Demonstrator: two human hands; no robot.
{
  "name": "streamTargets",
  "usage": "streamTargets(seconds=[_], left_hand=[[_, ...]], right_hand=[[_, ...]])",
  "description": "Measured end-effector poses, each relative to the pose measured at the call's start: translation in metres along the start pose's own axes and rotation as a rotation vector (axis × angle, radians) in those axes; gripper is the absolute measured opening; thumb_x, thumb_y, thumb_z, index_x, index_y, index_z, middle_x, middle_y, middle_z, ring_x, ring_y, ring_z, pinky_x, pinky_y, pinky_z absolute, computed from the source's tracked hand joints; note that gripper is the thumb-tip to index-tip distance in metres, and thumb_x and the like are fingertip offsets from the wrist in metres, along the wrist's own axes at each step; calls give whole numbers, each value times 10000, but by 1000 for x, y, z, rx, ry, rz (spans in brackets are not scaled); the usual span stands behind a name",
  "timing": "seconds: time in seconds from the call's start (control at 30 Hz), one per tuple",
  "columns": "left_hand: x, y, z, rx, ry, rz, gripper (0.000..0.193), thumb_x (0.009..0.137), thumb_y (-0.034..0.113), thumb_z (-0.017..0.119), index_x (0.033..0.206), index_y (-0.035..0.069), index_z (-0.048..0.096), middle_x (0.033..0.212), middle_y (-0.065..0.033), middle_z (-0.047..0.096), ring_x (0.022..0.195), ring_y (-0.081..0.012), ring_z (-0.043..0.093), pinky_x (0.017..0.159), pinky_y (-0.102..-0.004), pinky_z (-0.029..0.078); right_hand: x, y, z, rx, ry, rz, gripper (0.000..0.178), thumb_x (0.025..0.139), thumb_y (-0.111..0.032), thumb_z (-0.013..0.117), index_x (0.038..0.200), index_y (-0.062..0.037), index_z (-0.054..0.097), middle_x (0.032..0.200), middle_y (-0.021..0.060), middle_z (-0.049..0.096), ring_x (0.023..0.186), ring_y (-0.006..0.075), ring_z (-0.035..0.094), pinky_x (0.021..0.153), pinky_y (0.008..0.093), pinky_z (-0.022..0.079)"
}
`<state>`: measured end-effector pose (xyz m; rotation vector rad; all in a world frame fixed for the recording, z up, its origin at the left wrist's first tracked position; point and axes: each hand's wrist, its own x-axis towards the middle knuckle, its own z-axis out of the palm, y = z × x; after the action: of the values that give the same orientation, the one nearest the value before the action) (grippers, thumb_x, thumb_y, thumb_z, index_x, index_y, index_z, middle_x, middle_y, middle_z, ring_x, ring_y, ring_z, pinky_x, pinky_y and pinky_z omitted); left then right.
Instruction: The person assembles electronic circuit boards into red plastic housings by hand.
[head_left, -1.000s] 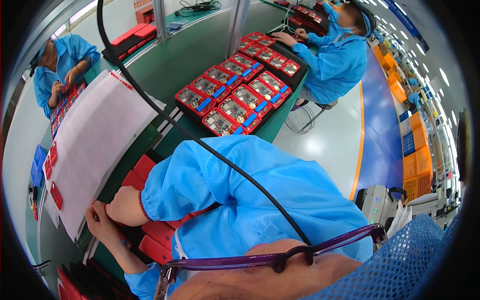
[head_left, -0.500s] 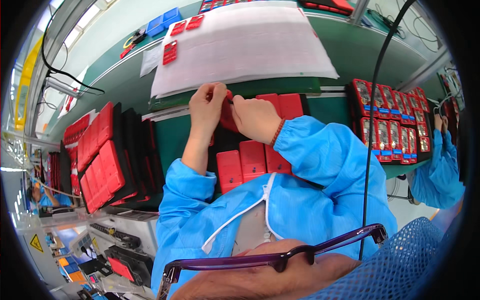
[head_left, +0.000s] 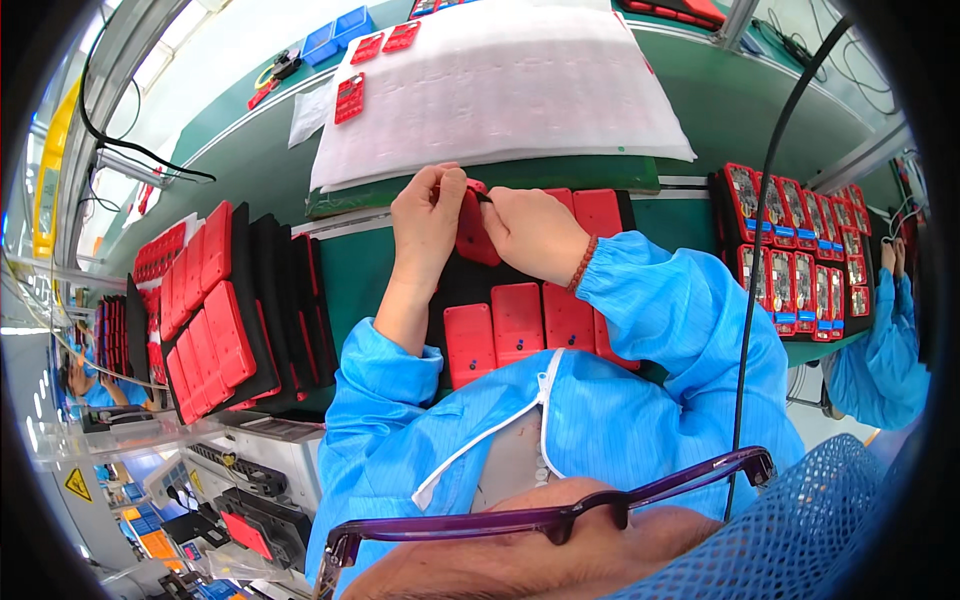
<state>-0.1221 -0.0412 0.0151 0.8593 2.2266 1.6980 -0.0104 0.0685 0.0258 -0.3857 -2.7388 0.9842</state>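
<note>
A red plastic casing (head_left: pixel 478 236) stands out between my hands, above a black tray (head_left: pixel 462 285) on the green bench. My left hand (head_left: pixel 428 222) is closed at the casing's upper left edge; whatever its pinched fingers hold is hidden. At the upper right of the casing, my right hand (head_left: pixel 542 236) has its fingers curled round a small black piece (head_left: pixel 484 197), too small to name more exactly. Several more red casings (head_left: pixel 517 320) lie in rows on the tray, some partly covered by my right hand and sleeve.
Leaning stacks of black trays with red casings (head_left: pixel 215 335) stand at the left. To the right are trays of red casings with metallic parts (head_left: pixel 790 285). White sheeting (head_left: pixel 500 95) lies beyond, with several red parts (head_left: pixel 350 98). A black cable (head_left: pixel 760 250) hangs at right.
The view has shifted slightly, moving the bench rightward in the picture. My hands are a little farther apart, and more of the red casing shows between them.
</note>
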Motion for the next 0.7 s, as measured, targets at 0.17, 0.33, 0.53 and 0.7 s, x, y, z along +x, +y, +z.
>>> streamTargets(seconds=[0.17, 0.33, 0.53, 0.7], left_hand=[[-2, -5, 4, 17, 43, 41, 300, 948, 265, 621, 976, -31, 667, 781, -52, 671, 721, -76, 581, 675, -244, 481], [-4, -3, 1, 70, 28, 56, 303, 886, 277, 695, 921, -22, 661, 785, -78, 684, 721, -125, 613, 688, -272, 494], [1, 2, -1, 97, -27, 18, 265, 846, 232, 745, 860, -11, 639, 954, -81, 684, 761, -90, 591, 685, -246, 487], [2, -13, 5, 107, -2, 70, 221, 839, 201, 718, 823, -2, 632, 948, -86, 676, 730, -97, 591, 659, -252, 488]], right_hand=[[9, 6, -6, -103, -136, 21, 310, 929, -216, 459, 816, 12, 637, 758, 243, 656, 759, 409, 652, 679, 520, 504], [17, 8, -28, 414, -424, 204, 329, 910, -202, 444, 770, 7, 656, 769, 238, 659, 773, 406, 644, 737, 487, 487], [18, 8, -9, -175, -155, -87, 214, 881, -147, 482, 812, -22, 642, 762, 198, 674, 757, 355, 683, 640, 455, 527], [7, 2, -10, -476, -132, -156, 122, 824, -111, 562, 892, -23, 614, 769, 172, 689, 708, 356, 684, 616, 457, 541]])
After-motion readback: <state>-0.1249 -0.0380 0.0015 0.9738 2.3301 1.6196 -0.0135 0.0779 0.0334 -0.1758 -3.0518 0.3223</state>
